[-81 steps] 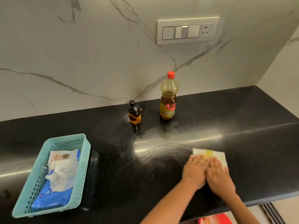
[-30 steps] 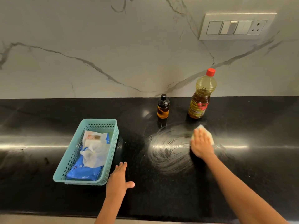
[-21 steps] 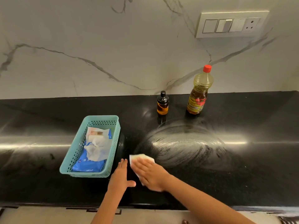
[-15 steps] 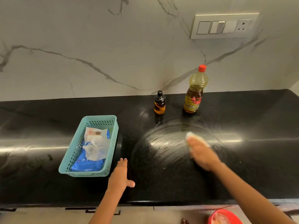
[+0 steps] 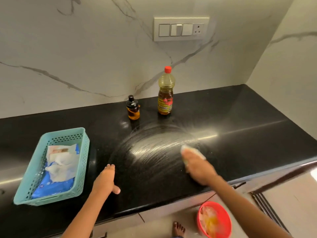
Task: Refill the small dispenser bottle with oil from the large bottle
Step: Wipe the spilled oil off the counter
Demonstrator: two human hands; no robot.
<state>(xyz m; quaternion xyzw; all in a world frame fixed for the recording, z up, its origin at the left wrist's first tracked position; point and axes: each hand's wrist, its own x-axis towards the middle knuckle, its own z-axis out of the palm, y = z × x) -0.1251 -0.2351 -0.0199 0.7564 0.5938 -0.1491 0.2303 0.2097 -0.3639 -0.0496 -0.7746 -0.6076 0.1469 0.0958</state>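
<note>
The small dispenser bottle (image 5: 133,108), amber oil under a black pump top, stands capped near the back wall. Right of it stands the large oil bottle (image 5: 165,92) with its red cap on. My right hand (image 5: 197,164) presses a white wipe (image 5: 192,150) flat on the black counter (image 5: 240,134), well in front of the bottles; the hand is blurred. A wet smear (image 5: 154,145) fans out left of it. My left hand (image 5: 105,181) lies flat on the counter near the front edge, fingers together, holding nothing.
A teal plastic basket (image 5: 82,162) with a blue wipes pack and crumpled tissue sits left of my left hand. A red bin (image 5: 224,219) with used wipes stands on the floor below the counter edge. A switch panel (image 5: 181,29) is on the marble wall.
My right hand has swept the wipe across the counter, left and back right, now lying nearer the front edge. The left hand has stayed flat beside the basket. The view has shifted right.
</note>
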